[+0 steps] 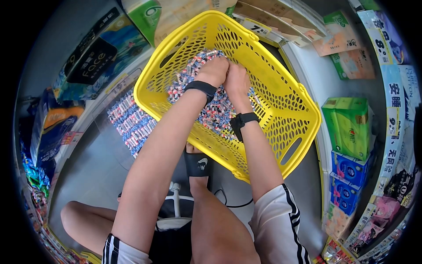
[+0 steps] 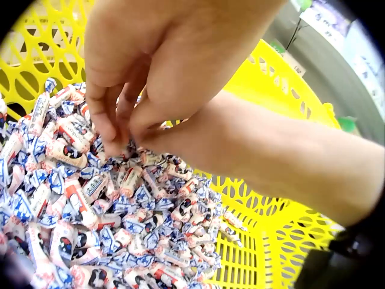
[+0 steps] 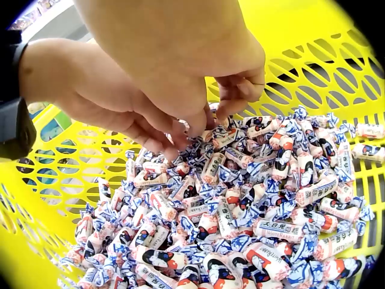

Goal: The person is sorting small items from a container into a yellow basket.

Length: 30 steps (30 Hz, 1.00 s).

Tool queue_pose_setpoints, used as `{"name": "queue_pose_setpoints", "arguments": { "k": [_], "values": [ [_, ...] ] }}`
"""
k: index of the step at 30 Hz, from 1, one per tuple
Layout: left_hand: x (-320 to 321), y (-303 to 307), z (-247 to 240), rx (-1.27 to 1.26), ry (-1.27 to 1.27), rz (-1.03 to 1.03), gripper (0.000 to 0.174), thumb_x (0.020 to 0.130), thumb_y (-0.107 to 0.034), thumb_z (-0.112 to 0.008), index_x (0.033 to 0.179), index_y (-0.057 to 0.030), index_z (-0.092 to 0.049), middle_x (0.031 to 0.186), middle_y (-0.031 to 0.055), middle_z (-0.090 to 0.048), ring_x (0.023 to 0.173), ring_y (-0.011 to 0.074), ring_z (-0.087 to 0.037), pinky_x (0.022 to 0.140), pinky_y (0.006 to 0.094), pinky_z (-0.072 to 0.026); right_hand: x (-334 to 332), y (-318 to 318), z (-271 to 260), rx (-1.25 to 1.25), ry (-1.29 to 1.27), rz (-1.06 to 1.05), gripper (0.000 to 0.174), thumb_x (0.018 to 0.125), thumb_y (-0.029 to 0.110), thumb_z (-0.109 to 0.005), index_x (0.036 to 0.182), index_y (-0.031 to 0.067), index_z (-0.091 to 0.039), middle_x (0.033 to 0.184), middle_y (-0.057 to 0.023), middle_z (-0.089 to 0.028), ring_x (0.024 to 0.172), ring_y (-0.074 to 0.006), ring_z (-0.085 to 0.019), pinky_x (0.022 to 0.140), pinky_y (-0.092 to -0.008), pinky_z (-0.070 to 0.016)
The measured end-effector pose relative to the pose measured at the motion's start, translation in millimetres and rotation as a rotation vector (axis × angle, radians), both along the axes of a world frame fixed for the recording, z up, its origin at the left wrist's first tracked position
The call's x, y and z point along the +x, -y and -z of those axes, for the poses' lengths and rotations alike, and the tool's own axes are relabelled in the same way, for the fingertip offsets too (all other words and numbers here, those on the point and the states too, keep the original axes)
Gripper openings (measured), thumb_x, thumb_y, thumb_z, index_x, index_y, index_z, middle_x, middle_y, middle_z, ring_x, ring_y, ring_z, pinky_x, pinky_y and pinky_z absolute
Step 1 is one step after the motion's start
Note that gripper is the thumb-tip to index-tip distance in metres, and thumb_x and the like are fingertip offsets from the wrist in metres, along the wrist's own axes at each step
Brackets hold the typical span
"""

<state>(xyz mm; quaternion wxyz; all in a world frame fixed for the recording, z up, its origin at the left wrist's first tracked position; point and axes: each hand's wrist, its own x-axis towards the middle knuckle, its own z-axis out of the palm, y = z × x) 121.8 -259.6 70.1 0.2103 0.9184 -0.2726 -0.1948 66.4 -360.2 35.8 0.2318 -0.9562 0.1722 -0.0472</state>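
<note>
A yellow basket (image 1: 285, 103) with pierced walls holds a heap of wrapped White Rabbit candies (image 3: 222, 223) in white, blue and red paper. Both hands reach down into it and meet at the far part of the heap. My left hand (image 1: 213, 71), with a black band at the wrist, has its fingers curled down among the candies. Close beside it, my right hand (image 1: 237, 81) also bends its fingers into the heap, fingertips pinching at the candies. In the left wrist view, the fingertips of both hands come together right on the wrappers. What they hold is mostly hidden.
Left of the basket, rows of the same candies (image 1: 132, 121) lie low by the floor. Shelves with tissue packs (image 1: 347, 125) stand on the right, and more packs (image 1: 94, 61) on the left. The person's sandalled foot (image 1: 198, 163) is under the basket's near edge.
</note>
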Motion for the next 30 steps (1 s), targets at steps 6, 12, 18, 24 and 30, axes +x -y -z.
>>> {"name": "queue_pose_setpoints", "arguments": {
  "k": [6, 12, 18, 24, 30],
  "values": [
    [-1.6, 5.4, -17.6, 0.062, -0.064, 0.046, 0.028, 0.091, -0.002, -0.055, 0.117, 0.0071, -0.062, 0.113, 0.0277, -0.07, 0.107, 0.0412, -0.069, 0.091, 0.0477, -0.0562, -1.1, 4.8, 4.4, 0.037, 0.051, -0.012, 0.029, 0.086, 0.011, -0.07, 0.114, 0.0122, -0.073, 0.104, -0.0204, -0.068, 0.1, -0.0414, -0.068, 0.085, -0.0501, -0.0552],
    [-0.3, 5.8, -21.0, 0.109, -0.131, 0.028, 0.033, 0.082, -0.002, -0.064, 0.114, 0.0019, -0.07, 0.118, 0.0254, -0.07, 0.109, 0.0395, -0.069, 0.092, 0.0459, -0.0568, 1.0, 6.1, 7.8, 0.026, 0.073, -0.121, 0.042, 0.077, 0.008, -0.079, 0.118, 0.0151, -0.073, 0.111, -0.0195, -0.067, 0.104, -0.0414, -0.067, 0.087, -0.0495, -0.0547],
    [-5.0, 0.1, -32.5, 0.107, -0.132, 0.04, 0.037, 0.081, -0.001, -0.063, 0.117, 0.0019, -0.07, 0.117, 0.0258, -0.07, 0.107, 0.0387, -0.07, 0.091, 0.0453, -0.0571, 2.9, 7.1, 13.3, 0.076, 0.119, -0.182, 0.044, 0.072, 0.011, -0.084, 0.116, 0.016, -0.075, 0.11, -0.0188, -0.067, 0.106, -0.0409, -0.065, 0.088, -0.048, -0.0541],
    [1.2, 4.8, -40.6, 0.135, -0.115, 0.058, 0.028, 0.08, 0.0, -0.06, 0.103, 0.0017, -0.075, 0.107, 0.0264, -0.072, 0.102, 0.0379, -0.072, 0.086, 0.045, -0.0584, -0.7, 10.7, -9.8, 0.034, 0.09, -0.206, 0.035, 0.075, 0.007, -0.078, 0.11, 0.01, -0.074, 0.103, -0.0212, -0.065, 0.101, -0.0429, -0.064, 0.086, -0.0489, -0.0525],
    [-5.9, -4.9, -54.0, 0.128, -0.025, -0.005, 0.025, 0.087, -0.009, -0.058, 0.102, -0.0017, -0.076, 0.104, 0.0225, -0.074, 0.097, 0.0363, -0.073, 0.083, 0.0461, -0.059, 1.9, 20.2, -30.0, 0.07, 0.039, -0.323, 0.026, 0.081, 0.003, -0.071, 0.107, 0.0023, -0.072, 0.1, -0.0233, -0.067, 0.099, -0.0436, -0.065, 0.085, -0.0485, -0.0528]
  ]
}}
